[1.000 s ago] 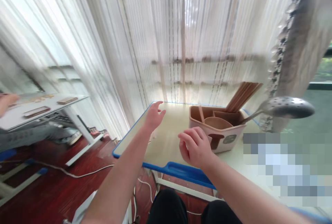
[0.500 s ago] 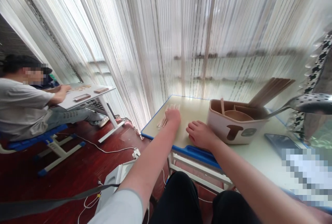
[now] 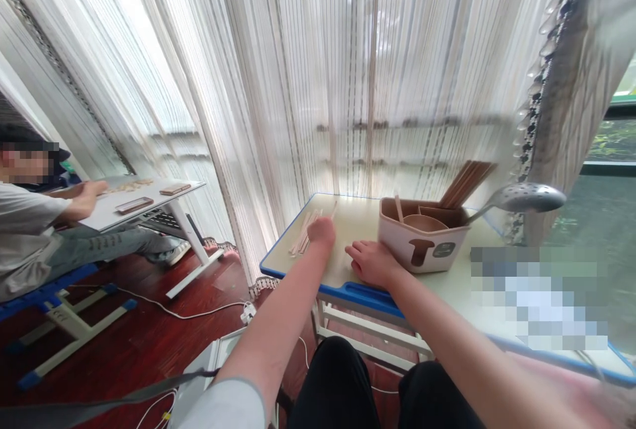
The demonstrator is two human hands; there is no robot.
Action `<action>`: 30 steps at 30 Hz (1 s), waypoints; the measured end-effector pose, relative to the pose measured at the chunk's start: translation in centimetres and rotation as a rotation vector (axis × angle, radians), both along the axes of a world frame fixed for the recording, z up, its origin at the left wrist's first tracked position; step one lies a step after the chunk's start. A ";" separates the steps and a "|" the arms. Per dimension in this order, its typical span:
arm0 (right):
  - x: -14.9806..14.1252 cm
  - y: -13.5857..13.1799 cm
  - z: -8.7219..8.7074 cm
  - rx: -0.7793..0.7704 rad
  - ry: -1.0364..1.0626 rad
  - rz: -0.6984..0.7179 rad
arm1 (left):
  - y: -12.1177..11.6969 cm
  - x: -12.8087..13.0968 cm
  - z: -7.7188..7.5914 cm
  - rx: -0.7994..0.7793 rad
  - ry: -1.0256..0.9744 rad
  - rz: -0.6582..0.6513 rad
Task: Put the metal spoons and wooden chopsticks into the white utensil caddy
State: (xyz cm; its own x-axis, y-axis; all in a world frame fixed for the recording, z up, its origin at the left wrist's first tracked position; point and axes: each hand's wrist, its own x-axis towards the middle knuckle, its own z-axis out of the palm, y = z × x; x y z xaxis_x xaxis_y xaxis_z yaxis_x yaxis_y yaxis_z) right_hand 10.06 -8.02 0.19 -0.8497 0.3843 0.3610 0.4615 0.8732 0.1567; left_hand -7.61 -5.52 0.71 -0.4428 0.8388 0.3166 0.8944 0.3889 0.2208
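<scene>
My left hand (image 3: 322,233) is closed over the desk, its fingers mostly hidden behind the back of the hand. A thin pale stick (image 3: 334,208) juts out beyond it and seems to be in its grip. Just left of that hand lie several thin pale wooden sticks (image 3: 299,241) on the cream desktop (image 3: 283,249). My right hand (image 3: 368,261) rests palm down near the blue front edge, fingers stretched out and holding nothing. Close to its right stands a white and brown utensil holder (image 3: 397,241).
The holder carries brown chopsticks (image 3: 467,184), a brown round-edged utensil (image 3: 425,222) and a metal slotted spoon (image 3: 530,197). A blurred-out patch covers the desk's right side. At left, a person sits at another table (image 3: 106,212). White cables (image 3: 199,315) cross the floor.
The view has swung to the right. My left hand has shifted right relative to the loose sticks, uncovering more of them, and a stick now shows beyond it. My right hand stays on the desk.
</scene>
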 end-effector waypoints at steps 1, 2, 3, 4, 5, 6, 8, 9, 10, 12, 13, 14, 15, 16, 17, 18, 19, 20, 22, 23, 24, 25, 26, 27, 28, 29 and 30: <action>0.1 -0.1 0.0 -0.003 -0.009 0.003 | 0.0 0.0 0.0 0.011 -0.013 0.003; 0.1 -0.2 0.1 -0.004 -0.014 -0.001 | 0.0 -0.1 0.0 0.020 -0.029 0.003; 0.2 -0.2 0.2 -0.005 -0.013 -0.011 | 0.0 -0.1 -0.1 0.026 -0.044 0.000; 0.2 -0.3 0.2 -0.007 -0.011 -0.021 | 0.0 -0.2 -0.1 0.031 -0.058 -0.004; 0.2 -0.3 0.2 -0.006 -0.010 -0.029 | 0.1 -0.3 -0.2 0.038 -0.071 -0.008; 0.2 -0.3 0.3 -0.003 -0.012 -0.031 | 0.1 -0.4 -0.3 0.047 -0.084 -0.013; 0.3 -0.3 0.3 0.008 -0.026 -0.008 | 0.2 -0.7 -0.4 0.076 -0.120 -0.029; 0.3 -0.3 0.3 0.015 -0.035 0.011 | 0.3 -0.8 -0.5 0.094 -0.143 -0.040; 0.3 -0.3 0.3 0.021 -0.042 0.029 | 0.4 -0.9 -0.6 0.113 -0.166 -0.053; 0.4 -0.4 0.3 0.029 -0.050 0.052 | 0.5 -1.0 -0.7 0.140 -0.201 -0.071; 0.4 -0.4 0.3 0.032 -0.050 0.055 | 0.6 -1.1 -0.8 0.151 -0.215 -0.072; 0.4 -0.4 0.3 0.034 -0.048 0.052 | 0.7 -1.1 -0.9 0.163 -0.231 -0.069; 0.4 -0.4 0.3 0.034 -0.044 0.048 | 0.8 -1.1 -1.0 0.181 -0.254 -0.072; 0.4 -0.4 0.3 0.035 -0.038 0.045 | 0.9 -1.2 -1.1 0.204 -0.281 -0.083; 0.4 -0.4 0.3 0.036 -0.029 0.043 | 1.0 -1.2 -1.2 0.228 -0.311 -0.102; 0.4 -0.4 0.3 0.038 -0.019 0.044 | 1.1 -1.3 -1.2 0.251 -0.340 -0.127; 0.4 -0.4 0.3 0.040 -0.010 0.048 | 1.2 -1.4 -1.2 0.272 -0.367 -0.154; 0.5 -0.4 0.3 0.042 -0.003 0.055 | 1.2 -1.5 -1.1 0.291 -0.389 -0.177; 0.5 -0.3 0.2 0.045 0.019 0.058 | 1.3 -1.7 -0.7 0.330 -0.426 -0.201; 0.5 -0.3 0.2 0.048 0.035 0.055 | 1.2 -1.8 -0.4 0.352 -0.442 -0.207; 0.5 -0.2 0.1 0.052 0.058 0.048 | 1.0 -1.7 -0.1 0.387 -0.473 -0.217; 0.5 -0.1 0.1 0.055 0.087 0.034 | 0.7 -1.7 0.1 0.440 -0.525 -0.238; 0.6 0.0 0.0 0.059 0.124 0.016 | 0.2 -1.5 0.2 0.514 -0.595 -0.269; 0.7 0.2 -0.1 0.062 0.164 -0.003 | -0.4 -1.3 0.2 0.602 -0.675 -0.303; 0.9 0.4 -0.2 0.065 0.208 -0.021 | -1.2 -1.0 0.1 0.700 -0.755 -0.333; 1.2 0.6 -0.2 0.066 0.256 -0.032 | -2.1 -0.6 -0.1 0.794 -0.820 -0.354; 1.5 0.8 -0.2 0.065 0.302 -0.032 | -3.1 -0.2 -0.5 0.858 -0.843 -0.341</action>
State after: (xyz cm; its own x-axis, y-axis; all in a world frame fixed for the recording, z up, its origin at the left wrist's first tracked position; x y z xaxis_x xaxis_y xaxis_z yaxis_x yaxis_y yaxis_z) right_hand 11.61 -7.26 0.01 -0.6883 0.3767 0.6199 0.5225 0.8502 0.0636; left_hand -7.83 -8.60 0.25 -0.5742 0.6142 0.5414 0.3777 -0.3880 0.8407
